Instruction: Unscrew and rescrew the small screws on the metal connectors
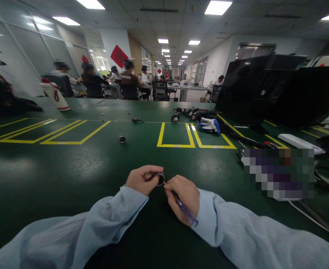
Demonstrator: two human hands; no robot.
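My left hand is closed around a small round metal cup-like part, its hollow end turned toward my right hand. In my right hand is a screwdriver with a clear purplish handle, gripped like a pen. Its thin shaft points at the opening of the metal part; whether the tip touches inside I cannot tell. Beyond my hands, a similar metal part rests on the green table. Farther back lies a dark part with a thin shaft.
Yellow tape rectangles mark the table. Dark tools and cables lie at the back, beside a blue-and-white glove. A white power strip and a black monitor stand right. A white cup is far left; people sit beyond.
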